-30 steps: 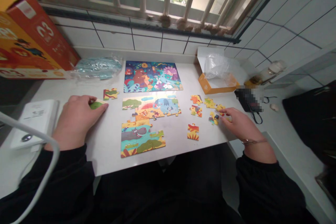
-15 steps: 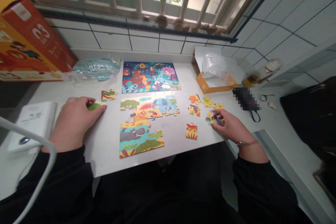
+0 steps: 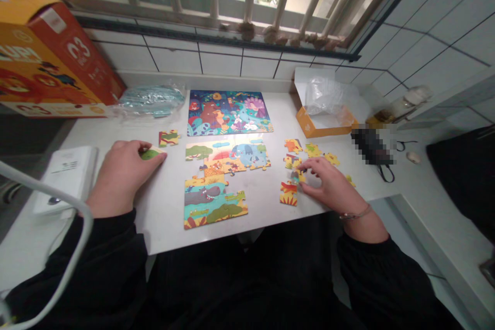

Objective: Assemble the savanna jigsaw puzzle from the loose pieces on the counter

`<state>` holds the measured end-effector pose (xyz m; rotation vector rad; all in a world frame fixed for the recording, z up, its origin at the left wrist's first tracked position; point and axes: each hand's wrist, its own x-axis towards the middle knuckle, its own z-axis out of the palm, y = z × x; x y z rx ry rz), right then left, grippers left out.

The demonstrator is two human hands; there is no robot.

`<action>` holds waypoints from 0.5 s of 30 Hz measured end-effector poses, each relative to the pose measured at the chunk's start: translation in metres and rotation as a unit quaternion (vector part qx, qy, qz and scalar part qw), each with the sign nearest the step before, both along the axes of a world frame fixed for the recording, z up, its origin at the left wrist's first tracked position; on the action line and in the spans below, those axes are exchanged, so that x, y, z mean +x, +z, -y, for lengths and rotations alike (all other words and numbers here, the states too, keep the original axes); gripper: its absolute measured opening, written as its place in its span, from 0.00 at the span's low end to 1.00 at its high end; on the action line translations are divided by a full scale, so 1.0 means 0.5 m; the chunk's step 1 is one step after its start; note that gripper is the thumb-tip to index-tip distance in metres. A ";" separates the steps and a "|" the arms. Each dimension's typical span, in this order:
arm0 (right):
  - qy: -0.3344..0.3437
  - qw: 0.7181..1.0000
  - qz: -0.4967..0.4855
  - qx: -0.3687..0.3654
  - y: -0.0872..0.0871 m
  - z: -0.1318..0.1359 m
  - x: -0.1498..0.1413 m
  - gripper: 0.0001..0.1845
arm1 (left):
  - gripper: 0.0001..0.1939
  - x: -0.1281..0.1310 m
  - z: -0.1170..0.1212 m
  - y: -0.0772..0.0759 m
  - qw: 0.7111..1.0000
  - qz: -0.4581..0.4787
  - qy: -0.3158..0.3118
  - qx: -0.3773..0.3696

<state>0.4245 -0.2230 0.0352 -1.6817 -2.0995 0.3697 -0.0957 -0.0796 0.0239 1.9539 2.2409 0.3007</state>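
Between the thumb and fingers of my left hand (image 3: 121,175) is a green puzzle piece (image 3: 150,154), partly covered by the fingers. A loose red-and-yellow piece (image 3: 169,137) lies just beyond it. My right hand (image 3: 327,183) pinches another puzzle piece (image 3: 294,176), blurred and partly hidden, low over the table among several loose pieces. A red-and-yellow piece (image 3: 288,195) lies close below it, and an orange one (image 3: 293,145) farther back. In the middle is a partly joined animal puzzle (image 3: 212,198) with a hippo and elephants, its right side ragged and notched.
A finished dark forest puzzle (image 3: 230,113) lies behind. A big orange box (image 3: 50,67) and a plastic-wrapped packet (image 3: 152,100) stand at back left, an opened small box (image 3: 309,126) at back right. A white device (image 3: 65,175) and cable (image 3: 83,232) are at left.
My right hand has carried its piece left, from the right-hand cluster towards the lower loose piece. My left hand keeps its grip on the green piece. The camera view has shifted slightly.
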 end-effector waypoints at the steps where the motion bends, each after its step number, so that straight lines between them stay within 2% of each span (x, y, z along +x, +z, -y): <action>1: 0.044 0.999 -0.014 0.006 0.004 -0.007 -0.037 0.19 | 0.39 0.001 0.000 0.002 1.000 -0.001 0.000 -0.002; 3: 0.129 0.991 -0.035 0.004 0.008 -0.023 -0.114 0.20 | 0.39 0.003 0.000 0.004 1.000 -0.001 0.003 -0.005; 6: 0.199 0.979 -0.032 0.009 0.004 -0.049 -0.213 0.24 | 0.38 0.004 -0.001 0.008 1.000 0.006 0.005 -0.010; 8: 0.233 0.972 -0.020 0.007 -0.004 -0.066 -0.257 0.23 | 0.37 0.005 0.000 0.009 1.000 0.007 -0.001 -0.012; 11: 0.252 0.968 -0.005 -0.001 -0.022 -0.090 -0.290 0.22 | 0.36 0.008 0.002 0.013 1.000 0.004 -0.005 -0.012; 15: 0.251 0.968 0.006 -0.016 -0.039 -0.105 -0.301 0.23 | 0.38 0.012 0.005 0.017 1.000 0.000 -0.004 -0.021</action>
